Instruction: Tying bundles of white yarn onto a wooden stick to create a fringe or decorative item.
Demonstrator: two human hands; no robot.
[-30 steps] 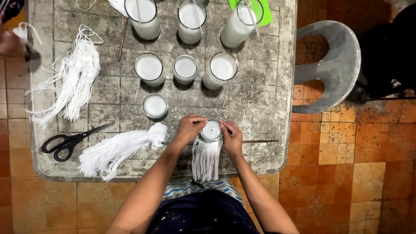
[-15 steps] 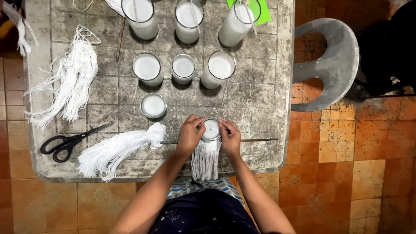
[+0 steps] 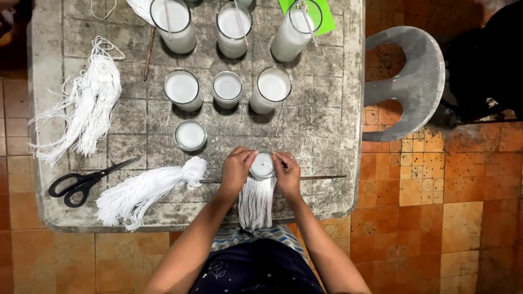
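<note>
I saw my left hand (image 3: 235,167) and right hand (image 3: 287,172) gripping a round wax-filled glass (image 3: 262,165) near the rough stone table's (image 3: 327,125) lower edge, lower centre of frame.

Candle workshop: wax-filled glasses (image 3: 227,87), wick bundles (image 3: 87,109)

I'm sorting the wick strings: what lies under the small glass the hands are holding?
A bundle of white strings fans out from beneath the glass toward the table edge. A thin stick runs alongside. The glass and both hands hide the bundle's top.
</note>
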